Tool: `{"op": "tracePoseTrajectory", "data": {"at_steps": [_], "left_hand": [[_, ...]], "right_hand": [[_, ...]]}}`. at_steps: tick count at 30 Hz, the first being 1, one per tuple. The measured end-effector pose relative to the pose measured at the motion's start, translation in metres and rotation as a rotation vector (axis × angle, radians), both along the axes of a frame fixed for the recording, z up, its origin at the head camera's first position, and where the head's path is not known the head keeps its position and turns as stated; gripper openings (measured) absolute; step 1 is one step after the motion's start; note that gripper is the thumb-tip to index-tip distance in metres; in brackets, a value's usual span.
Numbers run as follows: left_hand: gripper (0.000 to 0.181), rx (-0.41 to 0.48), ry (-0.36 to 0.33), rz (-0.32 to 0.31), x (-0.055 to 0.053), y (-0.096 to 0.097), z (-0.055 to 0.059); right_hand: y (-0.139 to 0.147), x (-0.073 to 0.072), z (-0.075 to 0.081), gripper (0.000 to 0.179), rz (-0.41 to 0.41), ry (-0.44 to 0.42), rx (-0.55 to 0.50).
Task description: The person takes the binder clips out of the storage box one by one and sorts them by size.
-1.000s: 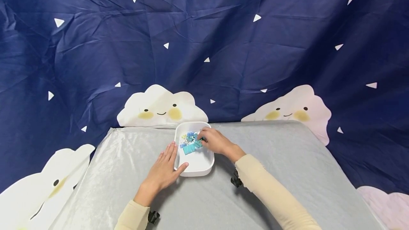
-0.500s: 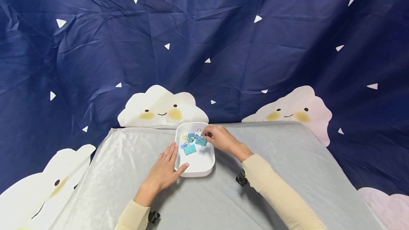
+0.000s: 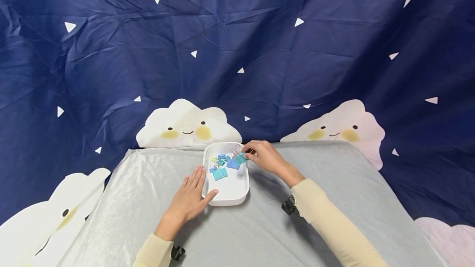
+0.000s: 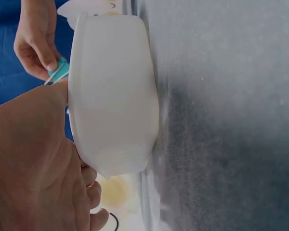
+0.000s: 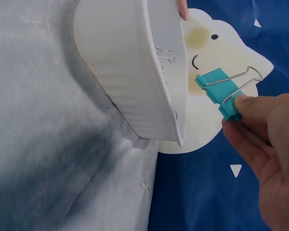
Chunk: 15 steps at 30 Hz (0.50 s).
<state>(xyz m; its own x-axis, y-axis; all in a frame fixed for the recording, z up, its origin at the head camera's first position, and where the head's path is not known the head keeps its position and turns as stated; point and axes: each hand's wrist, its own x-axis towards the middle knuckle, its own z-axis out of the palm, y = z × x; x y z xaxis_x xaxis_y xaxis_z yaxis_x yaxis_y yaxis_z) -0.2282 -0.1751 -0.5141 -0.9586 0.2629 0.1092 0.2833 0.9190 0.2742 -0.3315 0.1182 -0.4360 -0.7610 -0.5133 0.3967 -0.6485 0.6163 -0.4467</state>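
A white plastic container [image 3: 228,190] holds several binder clips in blue and teal, including a teal clip [image 3: 220,174] lying nearest its front. Just above the right rim, my right hand [image 3: 269,158] pinches a teal binder clip [image 5: 220,90] by one corner between thumb and fingers. Its wire handles stick up in the right wrist view. My left hand [image 3: 188,197] rests on the container's left rim with straight fingers, its thumb over the near corner. From the left wrist view, the container's outer wall [image 4: 113,96] hides what lies inside.
Under the container is a table covered with a grey cloth [image 3: 326,201]. A dark blue curtain [image 3: 259,52] printed with clouds and white triangles hangs behind the table's far edge. Blue clips [image 3: 233,162] lie beside the raised clip in the head view.
My right hand has moved right and slightly up from over the pile to the right rim, bringing the teal binder clip out from among the others. The left hand stays in place.
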Motion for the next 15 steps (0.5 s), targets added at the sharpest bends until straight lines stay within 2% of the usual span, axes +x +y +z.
{"op": "tracePoseTrajectory", "data": {"at_steps": [15], "left_hand": [[0.093,0.006,-0.038,-0.004,-0.001,-0.001,0.000]], "right_hand": [[0.030,0.004,0.008,0.015,-0.021,-0.007,-0.105]]}}
